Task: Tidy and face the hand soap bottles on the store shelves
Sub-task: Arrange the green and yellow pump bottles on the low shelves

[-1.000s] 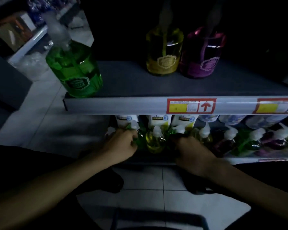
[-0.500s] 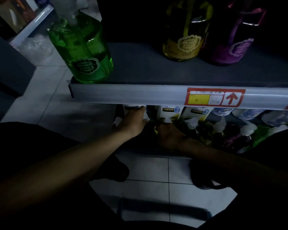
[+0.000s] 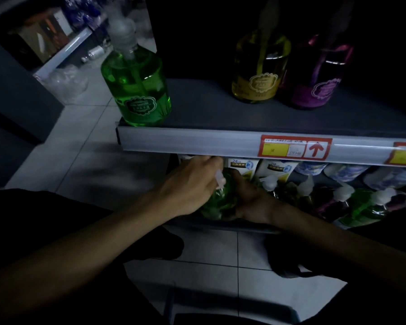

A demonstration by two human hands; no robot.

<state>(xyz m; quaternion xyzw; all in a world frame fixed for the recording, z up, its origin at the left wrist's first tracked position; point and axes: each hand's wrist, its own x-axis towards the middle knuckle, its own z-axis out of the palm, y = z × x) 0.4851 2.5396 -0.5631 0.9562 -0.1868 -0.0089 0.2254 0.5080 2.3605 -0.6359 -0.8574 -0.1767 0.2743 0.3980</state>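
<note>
Both my hands reach under the upper shelf rail (image 3: pixel 197 141) to the bottom shelf. My left hand (image 3: pixel 190 186) grips the white pump of a small green soap bottle (image 3: pixel 217 200). My right hand (image 3: pixel 249 195) wraps the same bottle's body from the right. More small pump bottles, green (image 3: pixel 366 207) and purple (image 3: pixel 331 205), stand in a row to the right. On the upper shelf stand a large green bottle (image 3: pixel 136 90) at the left edge, a yellow one (image 3: pixel 258 73) and a purple one (image 3: pixel 319 78).
White cartons (image 3: pixel 244 166) and blue-patterned packs (image 3: pixel 345 171) line the back of the bottom shelf. A red and yellow price tag (image 3: pixel 293 148) sits on the rail. Pale floor tiles (image 3: pixel 209 273) lie below, with my dark shoes on them. A crumpled plastic bag (image 3: pixel 66 83) lies far left.
My hands have moved together from two separate bottles onto one green bottle at the left end of the bottom shelf. My view has shifted closer.
</note>
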